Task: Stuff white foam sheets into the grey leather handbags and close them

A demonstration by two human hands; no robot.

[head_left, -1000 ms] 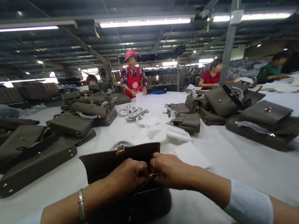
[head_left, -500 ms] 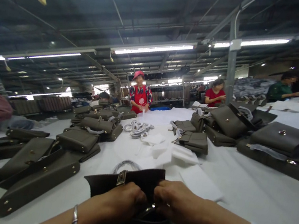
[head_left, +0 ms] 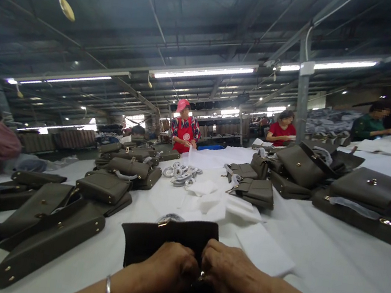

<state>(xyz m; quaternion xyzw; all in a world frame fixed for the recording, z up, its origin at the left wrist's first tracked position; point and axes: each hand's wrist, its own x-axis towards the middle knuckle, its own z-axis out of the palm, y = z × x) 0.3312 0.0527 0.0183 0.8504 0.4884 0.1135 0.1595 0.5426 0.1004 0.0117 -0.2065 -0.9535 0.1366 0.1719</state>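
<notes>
A dark handbag (head_left: 163, 242) stands at the bottom centre with its flap raised and its mouth open. My left hand (head_left: 171, 267) is closed at the mouth, knuckles up, its fingertips down inside the opening. Almost touching it, my right hand (head_left: 229, 274) is pinched shut on the other side. The exact part of the bag under the fingers is hidden. A small shiny metal piece (head_left: 202, 275) shows by the right fingers. On the flap's top edge sits a gold-coloured clasp (head_left: 168, 222). Behind the flap lies a wrapped ring-shaped handle (head_left: 171, 218).
Similar handbags (head_left: 54, 235) lie along the left of the white-covered table; more bags (head_left: 369, 190) are piled at right. Wrapped handles (head_left: 182, 173) and white sheets (head_left: 264, 247) lie ahead. A co-worker in a red apron (head_left: 185, 132) stands at the far end.
The raised flap has tipped, so its clasp now shows edge-on and less of the ring-shaped handle is visible. Both hands stay at the bag's mouth, close together. The view has shifted slightly.
</notes>
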